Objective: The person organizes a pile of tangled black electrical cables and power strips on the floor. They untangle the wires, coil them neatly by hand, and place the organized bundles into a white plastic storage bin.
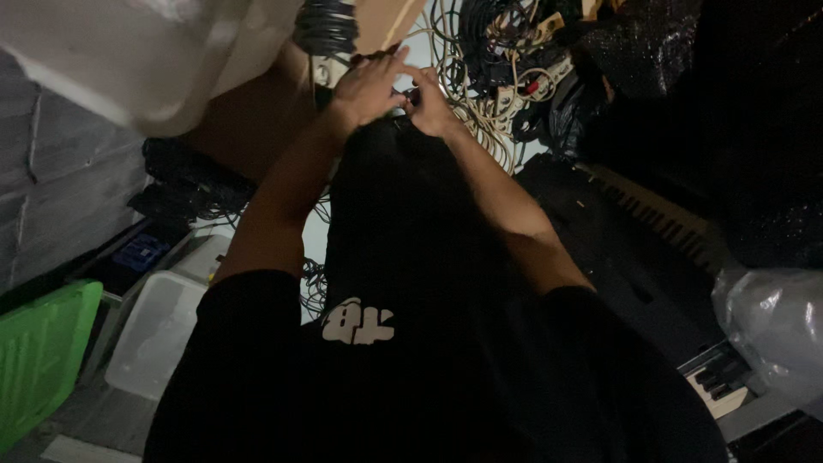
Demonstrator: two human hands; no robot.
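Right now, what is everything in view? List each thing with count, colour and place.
cables: tangled heap, black and beige, top centre
power strips: a few, beige, among the cables
keyboard: one, black, right
plastic bag: one, clear, right edge
clear bin: one, lower left
green bin: one, lower left corner
white tub: one, top left
black garment: one, centre, held up
left hand: gripping the garment's top
right hand: gripping beside it
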